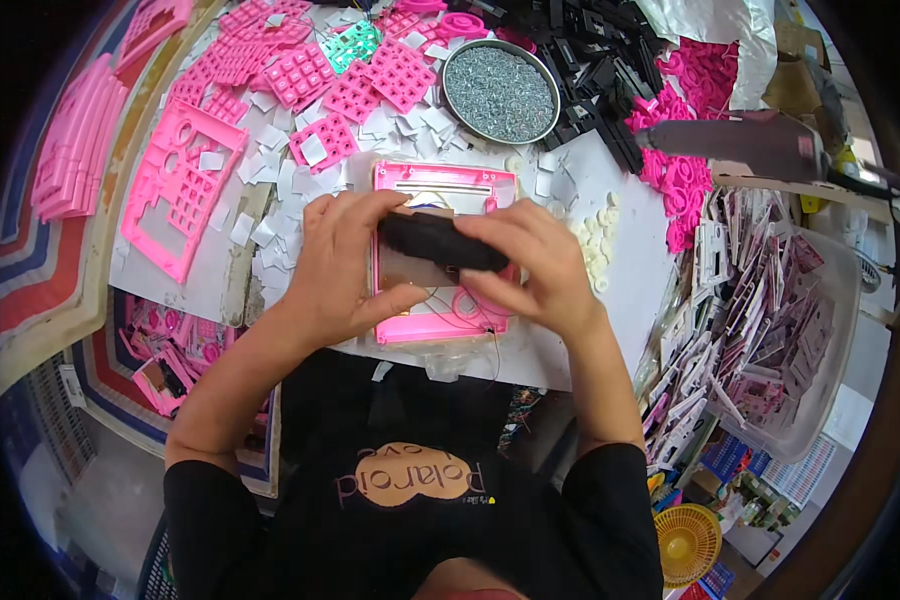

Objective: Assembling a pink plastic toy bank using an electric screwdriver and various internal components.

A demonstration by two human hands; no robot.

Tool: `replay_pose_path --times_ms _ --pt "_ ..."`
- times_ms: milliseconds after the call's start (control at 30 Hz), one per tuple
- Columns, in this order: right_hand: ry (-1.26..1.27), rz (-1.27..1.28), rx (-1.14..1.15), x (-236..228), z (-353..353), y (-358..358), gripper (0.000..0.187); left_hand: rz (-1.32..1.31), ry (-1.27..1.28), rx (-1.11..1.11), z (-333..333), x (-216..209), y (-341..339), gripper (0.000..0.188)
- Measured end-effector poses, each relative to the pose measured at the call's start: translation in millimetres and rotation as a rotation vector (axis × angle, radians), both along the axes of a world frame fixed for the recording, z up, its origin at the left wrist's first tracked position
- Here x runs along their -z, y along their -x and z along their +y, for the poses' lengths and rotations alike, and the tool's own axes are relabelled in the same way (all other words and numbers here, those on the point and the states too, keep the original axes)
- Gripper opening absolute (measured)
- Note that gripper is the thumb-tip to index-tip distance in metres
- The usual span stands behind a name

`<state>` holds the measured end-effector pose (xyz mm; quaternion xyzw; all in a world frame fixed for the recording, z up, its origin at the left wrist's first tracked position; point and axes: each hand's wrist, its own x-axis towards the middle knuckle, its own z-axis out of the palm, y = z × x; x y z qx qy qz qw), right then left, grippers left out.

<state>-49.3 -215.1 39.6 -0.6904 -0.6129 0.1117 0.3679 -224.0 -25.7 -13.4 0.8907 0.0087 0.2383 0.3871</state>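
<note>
A black oblong plastic part (444,241) is tilted above an open pink plastic casing (398,328) on the table in front of me. My right hand (540,260) pinches its right end between thumb and fingers. At the other end, my left hand (345,265) has its fingertips on the part, while its thumb reaches lower over the casing's left side. Thin wires (460,308) curl inside the casing near its lower right corner. The underside of the black part and whatever it touches are hidden.
Beyond the casing stand a round tray of screws (501,92), pink keypads (300,76) and black plastic parts (595,70). A power screwdriver (735,143) hangs at right, above a plastic bin (838,330) of pink-and-white pieces. Another pink casing (202,160) lies left.
</note>
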Motion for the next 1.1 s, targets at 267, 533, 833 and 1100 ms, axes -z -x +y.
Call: replay_pose_path --times_ms 267,533,833,1100 --pt "0.127 0.812 0.32 -6 13 -29 0.03 0.05 0.04 -0.246 -1 2 2 0.058" --pt "0.284 0.786 0.299 -3 36 -32 0.032 0.022 -0.214 -0.123 3 1 -6 0.014" --pt "0.526 -0.254 0.486 -12 51 -32 0.048 -0.026 -0.389 -0.031 7 -24 -10 0.016" --pt "-0.127 -0.443 0.156 26 25 -18 0.045 0.078 -0.427 0.056 11 -19 -8 0.015"
